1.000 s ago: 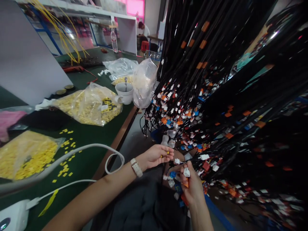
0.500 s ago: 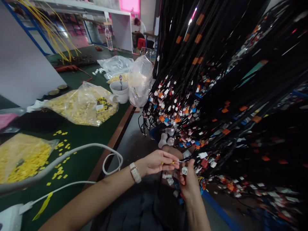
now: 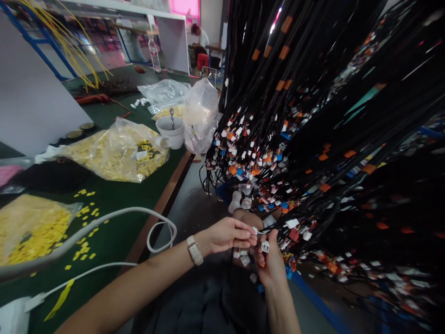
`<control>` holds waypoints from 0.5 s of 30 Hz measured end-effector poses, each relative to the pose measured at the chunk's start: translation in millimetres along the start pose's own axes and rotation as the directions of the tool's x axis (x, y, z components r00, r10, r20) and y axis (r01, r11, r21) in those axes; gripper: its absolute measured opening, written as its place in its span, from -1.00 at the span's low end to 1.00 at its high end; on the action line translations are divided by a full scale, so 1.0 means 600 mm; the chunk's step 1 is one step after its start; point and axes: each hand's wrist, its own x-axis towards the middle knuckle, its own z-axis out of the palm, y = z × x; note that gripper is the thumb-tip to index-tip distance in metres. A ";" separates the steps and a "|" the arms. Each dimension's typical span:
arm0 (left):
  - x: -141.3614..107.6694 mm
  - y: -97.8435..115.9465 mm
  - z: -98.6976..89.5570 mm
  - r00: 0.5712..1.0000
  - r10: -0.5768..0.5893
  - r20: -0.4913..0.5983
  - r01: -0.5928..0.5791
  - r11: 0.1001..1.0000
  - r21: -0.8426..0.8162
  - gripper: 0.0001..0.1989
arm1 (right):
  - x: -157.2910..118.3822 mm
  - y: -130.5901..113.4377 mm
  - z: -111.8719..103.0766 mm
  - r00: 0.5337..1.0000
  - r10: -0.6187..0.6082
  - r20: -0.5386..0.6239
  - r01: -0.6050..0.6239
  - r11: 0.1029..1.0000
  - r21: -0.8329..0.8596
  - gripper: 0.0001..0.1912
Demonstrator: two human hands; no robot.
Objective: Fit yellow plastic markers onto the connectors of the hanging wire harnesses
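Observation:
My left hand (image 3: 232,235), with a pale watch on the wrist, has its fingers pressed together around a small white piece (image 3: 255,230) at the fingertips. My right hand (image 3: 270,260) is closed on a white connector (image 3: 265,246), its thumb pointing up beside it. A thin light wire runs between the two hands, which are almost touching. Just behind and to the right hangs a dense bundle of black cables (image 3: 264,93) ending in white, blue, orange and red connectors (image 3: 243,139).
On the green table (image 3: 128,204) at the left lie bags of yellow pieces (image 3: 118,150), loose yellow pieces (image 3: 83,248), a white cup (image 3: 173,134) and a looping grey cable (image 3: 114,214). A blue bar (image 3: 313,297) runs low right. A person sits far back.
The view has shifted slightly. My left fingers have closed more; the yellow bits seen among them earlier no longer show, and a white piece now shows at their tips.

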 end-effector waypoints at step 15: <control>-0.003 0.001 0.001 0.996 -0.042 0.081 0.033 0.994 0.107 -0.78 | -0.034 -0.007 -0.004 0.990 -0.142 -0.002 0.142 0.989 0.033 -0.66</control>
